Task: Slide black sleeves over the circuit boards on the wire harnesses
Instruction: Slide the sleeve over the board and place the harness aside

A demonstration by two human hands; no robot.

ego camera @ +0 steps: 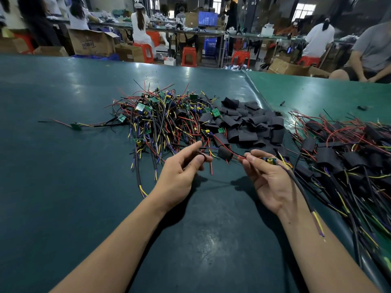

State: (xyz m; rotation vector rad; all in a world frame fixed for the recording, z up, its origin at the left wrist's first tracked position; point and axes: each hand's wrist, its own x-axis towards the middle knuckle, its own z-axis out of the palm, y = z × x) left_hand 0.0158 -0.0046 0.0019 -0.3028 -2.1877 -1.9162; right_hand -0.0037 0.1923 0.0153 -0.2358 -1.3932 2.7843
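Hands pinching red wire (232, 152), black sleeve (224, 154) threaded between

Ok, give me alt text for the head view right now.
Two bare hands work one harness above a green table: the left hand pinches its red wire ends, the right hand holds the circuit board, with a black sleeve threaded on the wires between. Behind lie unsleeved harnesses and loose sleeves.

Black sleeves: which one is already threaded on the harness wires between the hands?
The sleeve hanging on the red wire between the left hand and right hand. The others lie loose in the sleeve pile behind.
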